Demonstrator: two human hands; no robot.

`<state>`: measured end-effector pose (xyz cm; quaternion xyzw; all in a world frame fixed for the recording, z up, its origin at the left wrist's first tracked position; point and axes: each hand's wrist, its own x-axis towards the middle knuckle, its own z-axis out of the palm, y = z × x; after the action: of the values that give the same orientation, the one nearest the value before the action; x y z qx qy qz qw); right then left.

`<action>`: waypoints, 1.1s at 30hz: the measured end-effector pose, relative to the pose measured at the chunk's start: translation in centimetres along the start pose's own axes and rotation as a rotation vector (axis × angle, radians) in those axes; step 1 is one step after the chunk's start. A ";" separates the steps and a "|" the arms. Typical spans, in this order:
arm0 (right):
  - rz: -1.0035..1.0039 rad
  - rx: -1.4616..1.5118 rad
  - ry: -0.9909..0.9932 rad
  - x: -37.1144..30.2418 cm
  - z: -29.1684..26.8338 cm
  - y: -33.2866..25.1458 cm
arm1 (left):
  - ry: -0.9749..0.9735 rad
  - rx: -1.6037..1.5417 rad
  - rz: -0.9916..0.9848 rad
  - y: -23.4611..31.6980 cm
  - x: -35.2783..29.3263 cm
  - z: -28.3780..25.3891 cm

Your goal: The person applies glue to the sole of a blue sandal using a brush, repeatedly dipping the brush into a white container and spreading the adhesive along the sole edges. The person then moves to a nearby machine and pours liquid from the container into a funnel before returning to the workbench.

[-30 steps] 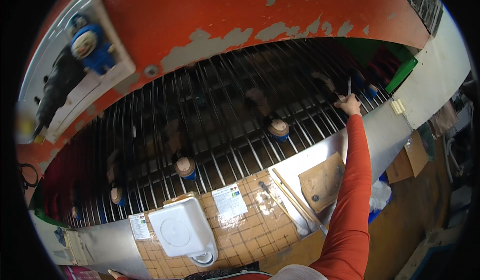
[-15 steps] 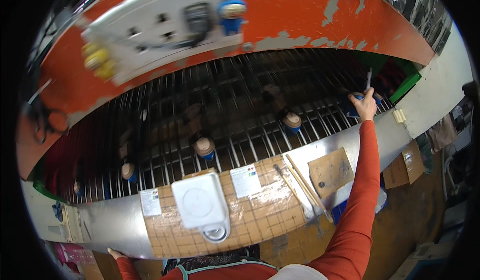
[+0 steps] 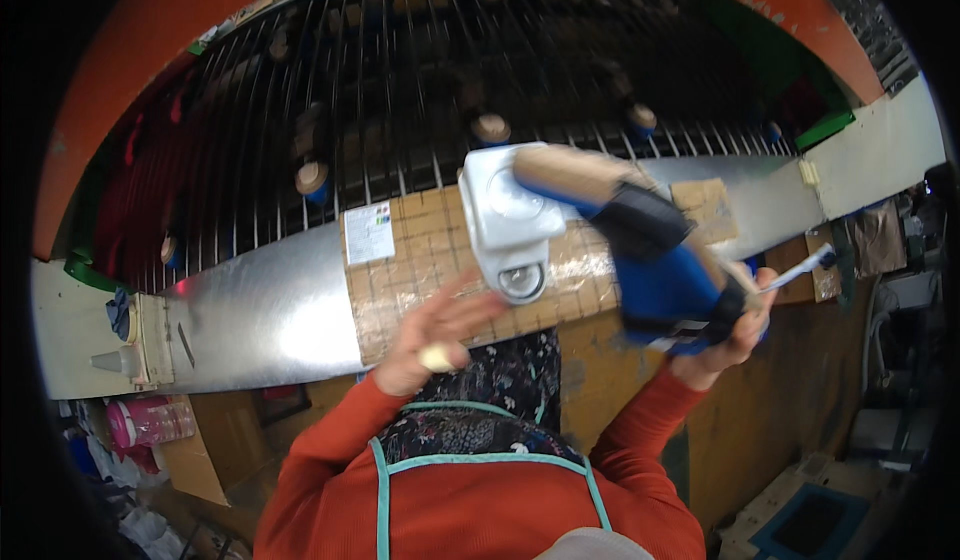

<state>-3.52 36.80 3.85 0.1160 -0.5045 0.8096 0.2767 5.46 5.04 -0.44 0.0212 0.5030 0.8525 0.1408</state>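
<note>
At the right hand (image 3: 738,343), fingers clamp one end of the blue shoe (image 3: 660,285) in the air, perhaps to leave its other end free. The left hand (image 3: 418,338) has fingers apart, near the white container (image 3: 492,222), mouth on the near side, probably for easy reach.

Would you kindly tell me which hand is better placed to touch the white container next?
Probably the left hand: its outstretched fingers are close to the white container, whereas the right hand is occupied holding the blue shoe.
</note>
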 end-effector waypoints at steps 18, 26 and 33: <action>-0.497 -1.556 -0.503 -10.2 2.2 6.1 | -0.091 -0.347 0.403 -2.2 -9.8 -7.1; -0.718 -1.691 -0.458 -10.4 4.0 10.4 | -0.012 -0.759 0.482 -2.3 -11.2 -8.4; -0.539 -1.708 -0.650 -8.6 4.6 8.7 | 0.045 -0.806 0.346 -1.7 -11.2 -7.5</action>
<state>-1.81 26.91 -4.57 0.2063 -0.9341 0.0047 0.2914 15.24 -3.47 -4.44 0.0302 0.1221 0.9919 -0.0179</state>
